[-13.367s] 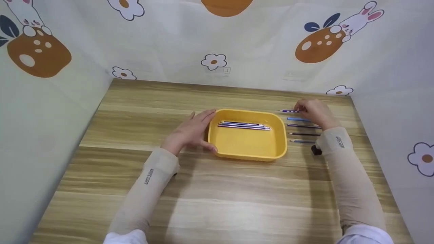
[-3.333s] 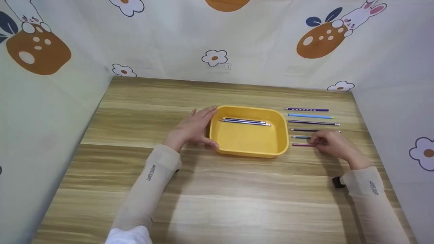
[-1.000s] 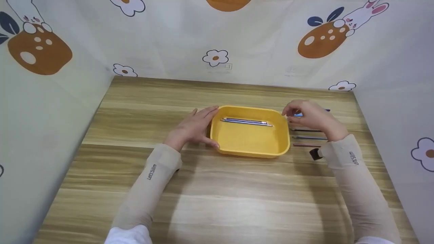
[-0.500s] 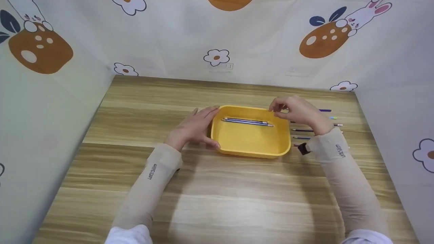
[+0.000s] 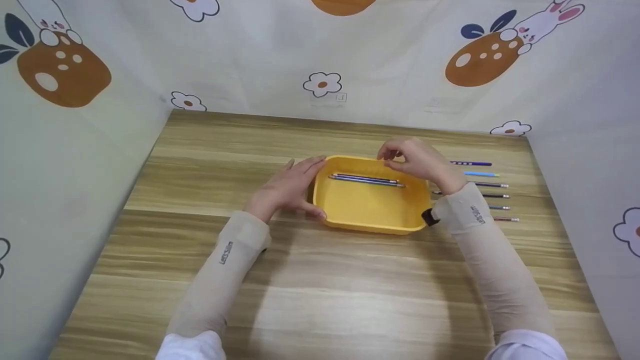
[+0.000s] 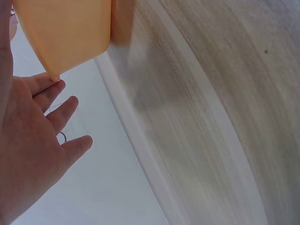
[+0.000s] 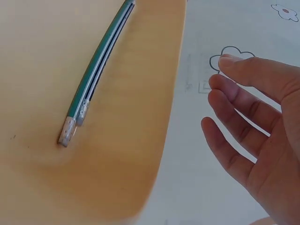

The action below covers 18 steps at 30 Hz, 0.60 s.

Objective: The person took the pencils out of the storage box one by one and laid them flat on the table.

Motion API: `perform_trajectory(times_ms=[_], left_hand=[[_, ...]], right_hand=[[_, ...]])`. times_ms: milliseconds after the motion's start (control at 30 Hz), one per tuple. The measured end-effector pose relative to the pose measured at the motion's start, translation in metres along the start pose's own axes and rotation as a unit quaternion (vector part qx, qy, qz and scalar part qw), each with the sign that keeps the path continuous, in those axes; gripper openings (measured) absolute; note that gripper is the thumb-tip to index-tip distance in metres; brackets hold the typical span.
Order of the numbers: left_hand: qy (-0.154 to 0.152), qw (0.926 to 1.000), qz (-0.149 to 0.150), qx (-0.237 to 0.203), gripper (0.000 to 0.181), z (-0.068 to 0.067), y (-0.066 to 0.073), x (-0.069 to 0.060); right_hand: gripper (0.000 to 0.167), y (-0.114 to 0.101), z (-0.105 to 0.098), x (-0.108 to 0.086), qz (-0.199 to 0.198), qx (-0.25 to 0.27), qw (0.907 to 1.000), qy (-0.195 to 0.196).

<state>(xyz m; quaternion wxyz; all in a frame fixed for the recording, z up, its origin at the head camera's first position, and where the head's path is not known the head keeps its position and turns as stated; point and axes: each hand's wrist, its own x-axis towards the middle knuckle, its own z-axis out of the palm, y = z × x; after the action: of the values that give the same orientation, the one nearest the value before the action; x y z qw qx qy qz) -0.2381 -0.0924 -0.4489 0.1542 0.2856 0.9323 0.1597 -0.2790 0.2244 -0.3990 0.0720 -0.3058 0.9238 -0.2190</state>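
A yellow plastic tray (image 5: 370,212) sits mid-table with two pencils (image 5: 367,180) lying side by side in it near the back wall. In the right wrist view these pencils (image 7: 91,79) show eraser ends, one with a green side. My left hand (image 5: 287,189) rests spread against the tray's left end; in the left wrist view, fingertips of that hand (image 6: 35,136) touch the tray's corner. Over the back right rim hovers my right hand (image 5: 415,159), its fingers loosely bent, thumb and index fingertips close together. Nothing shows between them in the right wrist view.
Several pencils lie in a row right of the tray, partly hidden by my right arm: a dotted purple one (image 5: 472,163), a light blue one (image 5: 481,174) and a reddish one (image 5: 507,219) nearest me. Patterned cloth walls (image 5: 260,60) border the wooden table (image 5: 350,300).
Since the oldest frame, the tray holds fewer pencils and a reddish pencil has joined the row. My right hand has moved from the row leftward over the tray's rim. My left hand stays.
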Motion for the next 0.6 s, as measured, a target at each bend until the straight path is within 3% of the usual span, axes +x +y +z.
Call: perform_trajectory(times_ms=[400,600], left_hand=[[-0.005,1.0,-0.004,0.006,0.136,0.0,0.001,-0.001],[-0.006,0.9999,-0.005,0.01,0.134,0.0,0.001,0.0]], right_hand=[[0.015,-0.007,0.016,0.022,-0.047,-0.055,0.9972,0.018],[0.016,-0.006,0.026,0.025,-0.075,-0.058,0.9948,0.037]])
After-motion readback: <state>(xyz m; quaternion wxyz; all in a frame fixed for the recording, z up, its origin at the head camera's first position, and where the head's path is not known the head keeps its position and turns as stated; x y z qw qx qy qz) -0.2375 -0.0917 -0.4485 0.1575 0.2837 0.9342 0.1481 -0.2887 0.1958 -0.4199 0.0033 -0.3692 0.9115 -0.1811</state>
